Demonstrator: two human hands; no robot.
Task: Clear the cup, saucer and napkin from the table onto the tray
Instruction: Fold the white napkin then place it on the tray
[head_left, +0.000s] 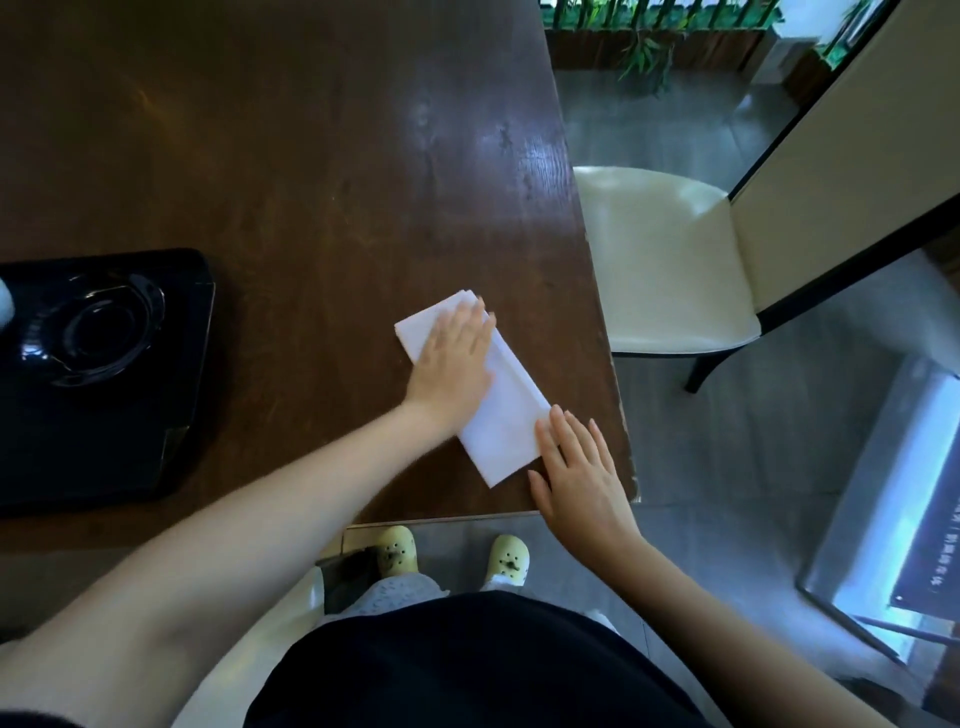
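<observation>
- Both hands lie flat and open: left hand (453, 364) covers the napkin (506, 415) middle, right hand (579, 467) touches its near corner.
- Tray (171, 415) is cut off at left; the dark saucer (93, 332) on it is hard to distinguish.

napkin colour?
Plain white, no pattern; the napkin lies folded on the dark table. Head view is the only one.
</observation>
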